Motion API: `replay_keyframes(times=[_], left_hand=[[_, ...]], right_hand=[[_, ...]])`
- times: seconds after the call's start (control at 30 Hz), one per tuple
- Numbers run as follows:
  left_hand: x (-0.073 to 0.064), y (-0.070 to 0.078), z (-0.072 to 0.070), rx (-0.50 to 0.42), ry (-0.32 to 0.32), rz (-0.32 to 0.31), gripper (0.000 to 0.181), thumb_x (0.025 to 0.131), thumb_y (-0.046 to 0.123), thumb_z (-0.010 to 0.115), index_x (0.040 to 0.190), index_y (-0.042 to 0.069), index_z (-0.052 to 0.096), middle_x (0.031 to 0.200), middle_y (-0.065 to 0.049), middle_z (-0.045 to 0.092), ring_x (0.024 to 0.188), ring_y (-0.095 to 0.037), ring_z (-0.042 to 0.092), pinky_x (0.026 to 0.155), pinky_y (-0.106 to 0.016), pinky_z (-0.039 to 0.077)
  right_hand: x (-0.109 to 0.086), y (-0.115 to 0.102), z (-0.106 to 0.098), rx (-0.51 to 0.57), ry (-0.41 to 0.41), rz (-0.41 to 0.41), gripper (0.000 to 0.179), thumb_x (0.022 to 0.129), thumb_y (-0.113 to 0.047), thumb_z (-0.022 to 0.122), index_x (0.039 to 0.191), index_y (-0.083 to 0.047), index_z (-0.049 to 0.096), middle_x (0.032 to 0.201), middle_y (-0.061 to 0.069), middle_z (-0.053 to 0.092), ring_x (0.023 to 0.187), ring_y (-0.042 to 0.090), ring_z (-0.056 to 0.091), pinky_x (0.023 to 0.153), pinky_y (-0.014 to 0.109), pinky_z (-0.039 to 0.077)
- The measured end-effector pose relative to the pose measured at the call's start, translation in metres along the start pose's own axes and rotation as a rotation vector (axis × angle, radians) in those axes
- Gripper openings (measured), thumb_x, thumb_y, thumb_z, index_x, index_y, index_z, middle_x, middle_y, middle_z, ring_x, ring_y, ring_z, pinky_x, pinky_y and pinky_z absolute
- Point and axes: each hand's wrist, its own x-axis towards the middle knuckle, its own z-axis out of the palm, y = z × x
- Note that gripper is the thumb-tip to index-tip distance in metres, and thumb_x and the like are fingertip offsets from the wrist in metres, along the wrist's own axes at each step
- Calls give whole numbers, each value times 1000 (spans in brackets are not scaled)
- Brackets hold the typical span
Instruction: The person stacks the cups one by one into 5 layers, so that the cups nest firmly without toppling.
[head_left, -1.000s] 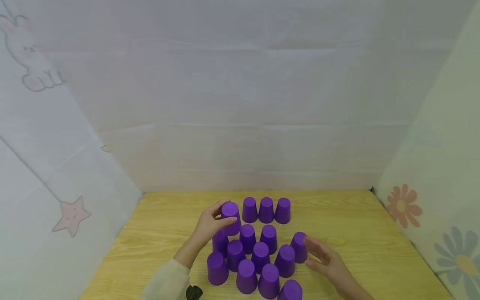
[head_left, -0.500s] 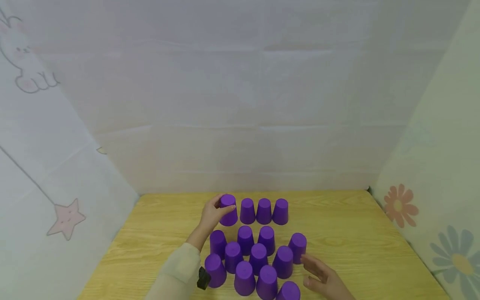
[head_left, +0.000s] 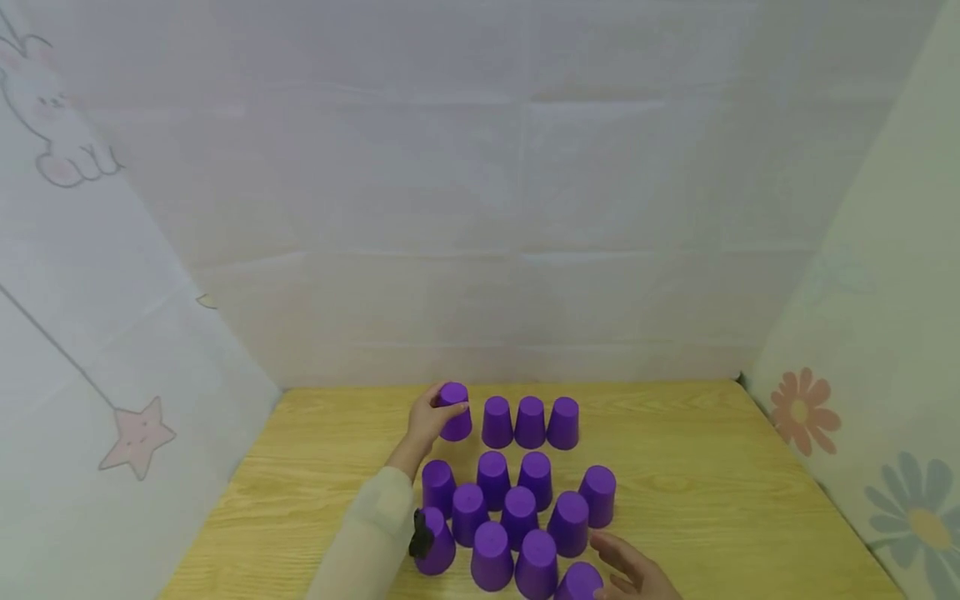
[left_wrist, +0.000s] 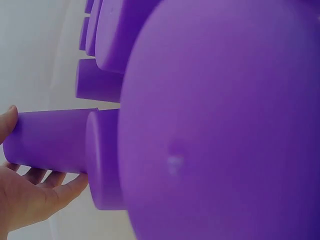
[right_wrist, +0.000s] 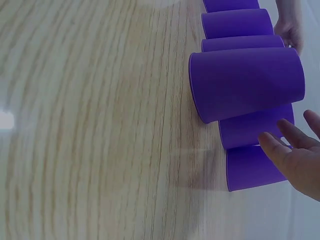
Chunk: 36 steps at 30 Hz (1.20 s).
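A: Near side?
B: Right hand (head_left: 637,575) holds nothing, fingers loosely spread beside the cluster of upturned purple cups (head_left: 492,558); contact unclear. Left sleeve (head_left: 367,533) passes close to the cluster's left edge: knock risk on withdrawal, I judge.
A: Farther out?
B: Left hand (head_left: 426,419) pinches one upturned purple cup (head_left: 457,427) between thumb and fingers, left of the back row of three (head_left: 529,423), gap between. Table contact: can't tell.
A: Step?
B: Probably extending that row. Next move likely calls for closing the gap, setting level, releasing.
A: Beyond?
B: Pale creased backdrop (head_left: 525,250).
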Motion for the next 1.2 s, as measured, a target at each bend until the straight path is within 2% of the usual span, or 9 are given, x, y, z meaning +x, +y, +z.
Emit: replay_keyframes(times=[0.1,0.2,0.3,0.5,0.63,0.7,0.8,0.97,1.2], left_hand=[[6,-4,0,-9,18,-10,55,70,9,70,120,2,49,110,-17,53,101,-31,48,86,-40,39],[8,-8,1,-12,33,-20,56,70,6,69,121,0,47,114,-20,50,104,-32,46,88,-40,38],[9,-9,2,-5,48,-26,59,70,4,69,123,-2,44,116,-22,48,106,-33,45,89,-40,37],[10,-13,6,-5,65,-27,58,69,2,69,122,-4,44,114,-24,48,105,-35,45,88,-41,37],[12,-17,9,11,78,-48,57,69,1,68,121,-4,45,114,-25,48,105,-36,45,88,-42,37],[13,-19,10,36,87,-45,56,68,1,69,120,-4,46,112,-25,49,103,-36,46,87,-41,38],[14,-21,13,86,94,-31,56,68,3,70,118,-5,48,111,-25,51,101,-36,47,86,-42,39],[15,-23,19,128,89,-42,56,68,5,71,118,-4,48,112,-25,50,102,-36,47,87,-42,38],[19,-31,21,109,98,-100,58,67,3,71,120,-2,48,114,-24,49,103,-36,46,88,-41,38]], right_hand=[[1,0,2,-4,-6,-11,58,81,-6,57,130,7,28,129,31,27,115,46,26,87,58,29],[2,0,4,-5,-4,-13,58,81,-6,57,130,7,28,129,31,27,116,36,32,88,57,29],[1,2,6,-14,3,-12,56,82,-6,56,129,7,30,129,31,28,115,27,36,90,47,33],[1,12,8,44,-34,-17,65,77,-8,62,130,6,27,128,36,22,115,44,27,87,29,39],[1,20,9,90,-58,-8,67,76,-7,62,131,4,26,129,36,20,116,23,35,87,27,38],[2,22,9,95,-67,-30,65,77,-5,61,131,5,26,130,33,23,112,8,37,87,25,37],[4,26,8,69,-81,-98,62,77,0,59,129,8,27,131,22,30,109,-2,36,88,22,36],[6,36,6,43,-115,-237,58,77,8,56,128,10,28,130,6,38,110,2,38,88,24,37],[6,48,9,116,-152,-278,58,79,12,51,131,-1,31,127,-16,38,108,6,42,86,25,38]])
